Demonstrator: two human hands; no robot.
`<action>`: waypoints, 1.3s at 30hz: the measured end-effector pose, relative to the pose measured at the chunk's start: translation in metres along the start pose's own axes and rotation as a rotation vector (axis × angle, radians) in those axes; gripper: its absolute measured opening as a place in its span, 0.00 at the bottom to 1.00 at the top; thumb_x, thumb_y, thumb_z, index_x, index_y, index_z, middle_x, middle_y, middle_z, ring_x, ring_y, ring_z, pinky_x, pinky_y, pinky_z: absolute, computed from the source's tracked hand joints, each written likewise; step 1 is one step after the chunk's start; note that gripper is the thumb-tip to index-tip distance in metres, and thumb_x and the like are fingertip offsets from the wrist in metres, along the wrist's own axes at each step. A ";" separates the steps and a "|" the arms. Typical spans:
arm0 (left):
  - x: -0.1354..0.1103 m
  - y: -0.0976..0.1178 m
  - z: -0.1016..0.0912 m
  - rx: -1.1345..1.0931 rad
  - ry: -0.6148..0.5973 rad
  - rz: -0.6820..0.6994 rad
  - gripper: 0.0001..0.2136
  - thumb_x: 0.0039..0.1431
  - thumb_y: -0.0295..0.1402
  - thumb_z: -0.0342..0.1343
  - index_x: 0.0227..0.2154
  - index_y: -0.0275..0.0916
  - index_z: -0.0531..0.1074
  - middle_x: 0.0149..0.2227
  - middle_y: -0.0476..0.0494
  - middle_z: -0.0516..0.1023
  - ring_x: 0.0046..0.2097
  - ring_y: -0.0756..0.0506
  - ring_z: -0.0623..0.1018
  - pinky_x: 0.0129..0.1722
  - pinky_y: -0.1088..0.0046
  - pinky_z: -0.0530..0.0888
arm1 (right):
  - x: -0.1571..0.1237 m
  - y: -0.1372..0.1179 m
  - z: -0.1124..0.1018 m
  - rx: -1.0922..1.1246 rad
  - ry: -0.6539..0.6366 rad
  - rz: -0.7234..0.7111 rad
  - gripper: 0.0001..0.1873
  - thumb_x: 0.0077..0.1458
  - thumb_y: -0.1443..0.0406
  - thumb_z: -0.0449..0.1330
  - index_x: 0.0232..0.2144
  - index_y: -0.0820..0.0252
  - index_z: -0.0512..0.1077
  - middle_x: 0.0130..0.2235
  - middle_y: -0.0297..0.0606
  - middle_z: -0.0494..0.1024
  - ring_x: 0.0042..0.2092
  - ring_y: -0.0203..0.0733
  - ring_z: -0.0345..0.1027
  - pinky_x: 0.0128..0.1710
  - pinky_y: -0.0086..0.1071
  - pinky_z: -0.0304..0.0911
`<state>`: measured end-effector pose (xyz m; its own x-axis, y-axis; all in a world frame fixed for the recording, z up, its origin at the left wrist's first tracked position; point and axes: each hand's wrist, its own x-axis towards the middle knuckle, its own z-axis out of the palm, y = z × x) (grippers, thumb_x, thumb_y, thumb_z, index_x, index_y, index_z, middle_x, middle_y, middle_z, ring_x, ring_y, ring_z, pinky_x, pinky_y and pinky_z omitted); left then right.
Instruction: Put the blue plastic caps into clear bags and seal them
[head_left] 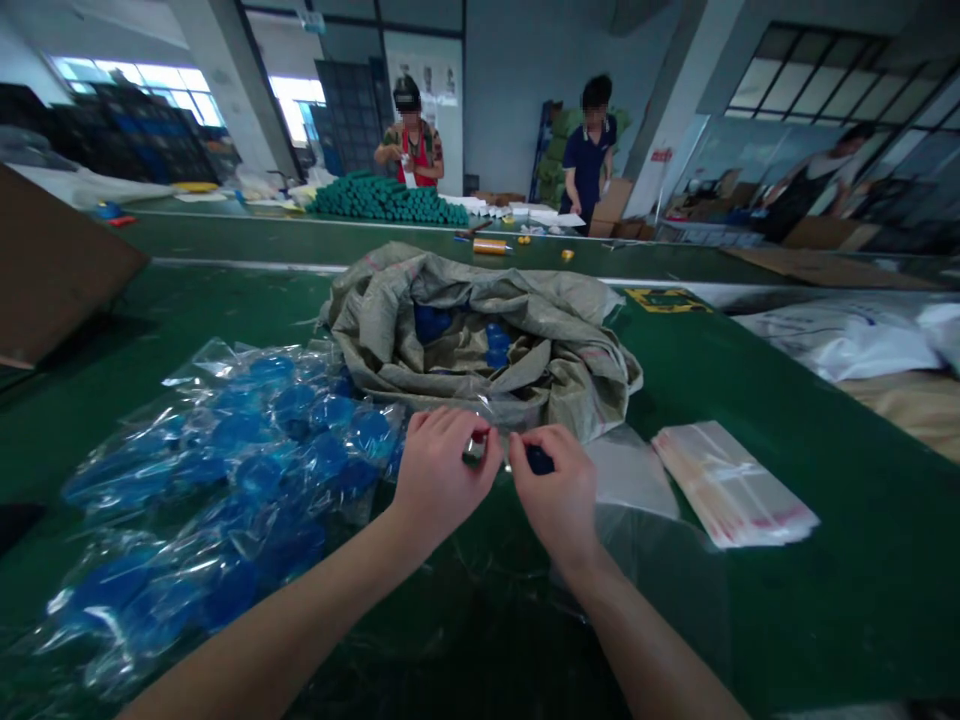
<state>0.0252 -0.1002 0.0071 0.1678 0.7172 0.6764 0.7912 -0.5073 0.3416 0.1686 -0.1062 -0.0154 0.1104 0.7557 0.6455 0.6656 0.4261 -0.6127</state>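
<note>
My left hand [444,465] and my right hand [559,490] are close together over the middle of the green table, each closed in a pinch. Thin clear plastic, apparently a bag [491,405], shows at the fingertips, though its outline is hard to make out. Inside the curl of my right fingers a dark blue patch [539,460] is visible; whether it is gripped is unclear. To the left lies a heap of clear bags with blue round pieces [259,475] in them. Just beyond my hands, an open grey-green woven sack [382,330] contains blue pieces [496,345].
A stack of flat clear bags [731,485] lies right of my hands. A cardboard box [60,265] stands at left. Across the bench are a pile of green rolls [382,200], an orange tape roll [490,246] and several people. White sacks [855,335] rest at right.
</note>
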 end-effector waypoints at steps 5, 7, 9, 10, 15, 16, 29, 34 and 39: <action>-0.004 -0.002 0.000 0.061 0.003 0.079 0.04 0.57 0.28 0.53 0.27 0.40 0.66 0.31 0.44 0.75 0.36 0.44 0.73 0.39 0.64 0.68 | -0.002 -0.001 -0.004 -0.006 -0.025 0.009 0.07 0.56 0.67 0.58 0.25 0.57 0.70 0.29 0.37 0.72 0.33 0.40 0.68 0.34 0.34 0.65; -0.004 -0.006 0.004 0.102 -0.019 0.092 0.05 0.57 0.27 0.53 0.27 0.41 0.65 0.33 0.43 0.75 0.37 0.44 0.73 0.39 0.64 0.69 | -0.003 0.004 -0.002 -0.039 -0.057 0.034 0.07 0.55 0.67 0.58 0.26 0.56 0.69 0.29 0.37 0.72 0.32 0.40 0.69 0.34 0.34 0.65; -0.003 -0.010 0.011 0.162 -0.073 0.100 0.05 0.57 0.27 0.52 0.26 0.40 0.64 0.31 0.42 0.74 0.37 0.43 0.73 0.38 0.64 0.69 | -0.004 0.011 0.002 -0.098 -0.092 0.058 0.05 0.55 0.66 0.59 0.26 0.57 0.70 0.30 0.38 0.73 0.33 0.41 0.69 0.34 0.34 0.65; -0.003 -0.012 0.015 0.194 -0.108 0.102 0.05 0.57 0.27 0.52 0.26 0.40 0.64 0.30 0.42 0.73 0.36 0.43 0.73 0.37 0.64 0.69 | -0.004 0.015 0.004 -0.134 -0.110 0.068 0.04 0.54 0.66 0.59 0.28 0.57 0.70 0.31 0.38 0.73 0.34 0.42 0.69 0.34 0.34 0.65; 0.001 -0.013 0.033 0.287 -0.234 0.123 0.05 0.57 0.29 0.51 0.26 0.39 0.66 0.29 0.43 0.72 0.35 0.42 0.73 0.36 0.64 0.68 | -0.008 0.034 0.010 -0.260 -0.181 0.097 0.15 0.52 0.66 0.60 0.44 0.59 0.68 0.41 0.45 0.73 0.40 0.48 0.71 0.38 0.40 0.68; 0.002 -0.012 0.035 0.285 -0.246 0.128 0.05 0.57 0.29 0.52 0.26 0.39 0.66 0.29 0.43 0.73 0.35 0.42 0.73 0.36 0.64 0.68 | -0.008 0.036 0.009 -0.267 -0.191 0.091 0.19 0.52 0.67 0.60 0.47 0.59 0.67 0.44 0.47 0.72 0.42 0.50 0.70 0.39 0.42 0.69; 0.013 0.001 0.051 0.216 -0.341 0.084 0.04 0.57 0.29 0.51 0.29 0.37 0.70 0.33 0.40 0.78 0.37 0.41 0.77 0.37 0.65 0.70 | 0.006 0.047 -0.014 0.109 -0.031 0.062 0.28 0.53 0.72 0.49 0.58 0.60 0.59 0.55 0.51 0.65 0.60 0.50 0.59 0.60 0.53 0.58; 0.014 0.002 0.053 0.183 -0.347 0.067 0.04 0.57 0.29 0.52 0.28 0.37 0.70 0.33 0.40 0.78 0.37 0.41 0.77 0.36 0.64 0.70 | 0.007 0.052 -0.016 0.284 -0.059 0.138 0.28 0.59 0.66 0.51 0.62 0.54 0.55 0.58 0.47 0.67 0.57 0.47 0.65 0.55 0.47 0.66; 0.017 -0.004 0.051 0.080 -0.333 -0.007 0.05 0.56 0.31 0.54 0.27 0.37 0.70 0.31 0.41 0.77 0.35 0.43 0.76 0.36 0.67 0.70 | 0.006 0.047 -0.011 0.183 -0.038 0.135 0.22 0.52 0.60 0.64 0.49 0.59 0.68 0.47 0.47 0.75 0.47 0.47 0.71 0.46 0.43 0.70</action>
<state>0.0551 -0.0615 -0.0161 0.3348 0.8435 0.4200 0.8341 -0.4727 0.2843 0.2085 -0.0871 -0.0347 0.1587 0.8288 0.5365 0.5012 0.4005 -0.7670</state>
